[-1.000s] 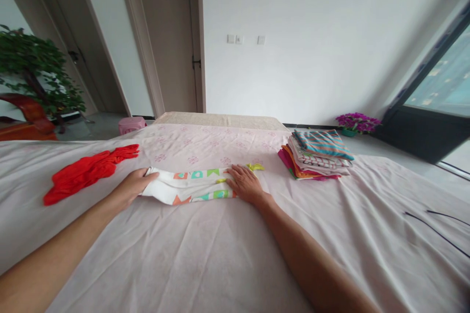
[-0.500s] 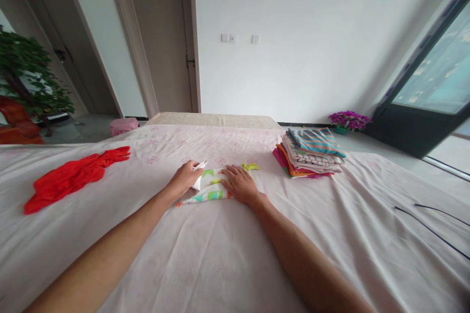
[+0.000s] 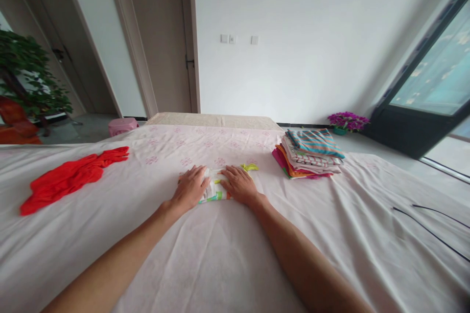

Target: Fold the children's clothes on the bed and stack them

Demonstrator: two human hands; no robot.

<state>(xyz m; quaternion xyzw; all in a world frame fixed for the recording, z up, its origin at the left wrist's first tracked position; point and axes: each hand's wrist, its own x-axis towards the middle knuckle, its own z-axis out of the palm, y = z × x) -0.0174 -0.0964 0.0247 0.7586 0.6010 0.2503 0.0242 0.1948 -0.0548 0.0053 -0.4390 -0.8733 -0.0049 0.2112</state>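
Note:
A small white garment (image 3: 213, 190) with green and orange print lies partly folded on the bed in front of me. My left hand (image 3: 191, 187) rests flat over its left part, fingers stretched out. Across its right part my right hand (image 3: 238, 184) lies flat, fingers spread and pointing away from me. A yellow-green tie or strap (image 3: 250, 167) sticks out beyond the right hand. Both palms hide much of the cloth, so its exact kind cannot be made out.
A crumpled red garment (image 3: 73, 178) lies at the left of the bedsheet (image 3: 205, 264). To the right stands a stack of folded clothes (image 3: 312, 151), a striped one on top. Thin black cords (image 3: 429, 230) lie at far right. A pink stool (image 3: 123, 126) stands beyond the bed.
The left hand has let go of the lifted white edge, which is now folded over to the right, and lies flat on it. My right hand has stayed in place.

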